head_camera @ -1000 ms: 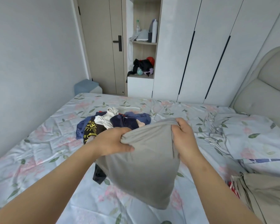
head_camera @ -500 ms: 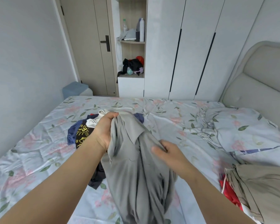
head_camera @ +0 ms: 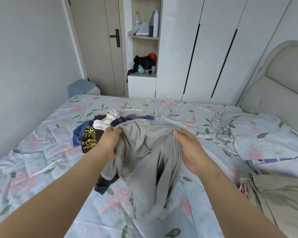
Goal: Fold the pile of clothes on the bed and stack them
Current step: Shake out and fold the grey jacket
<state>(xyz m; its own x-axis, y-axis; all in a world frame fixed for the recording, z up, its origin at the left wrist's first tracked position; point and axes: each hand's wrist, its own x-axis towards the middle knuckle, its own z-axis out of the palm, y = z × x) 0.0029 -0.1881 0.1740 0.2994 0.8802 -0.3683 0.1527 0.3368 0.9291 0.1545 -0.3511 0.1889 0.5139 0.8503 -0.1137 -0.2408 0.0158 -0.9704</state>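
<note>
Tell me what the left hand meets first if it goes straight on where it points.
Gripping the grey garment, the left hand points forward and slightly right; beyond that cloth it would probably meet the pile of clothes first, though depth is unclear.

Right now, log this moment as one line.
phase: gray garment lifted, bunched | left hand: grips its top edge | right hand: grips its top edge | pile: behind it on bed

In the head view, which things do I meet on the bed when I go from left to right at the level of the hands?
black printed shirt → left hand → grey garment → right hand → pillow
</note>
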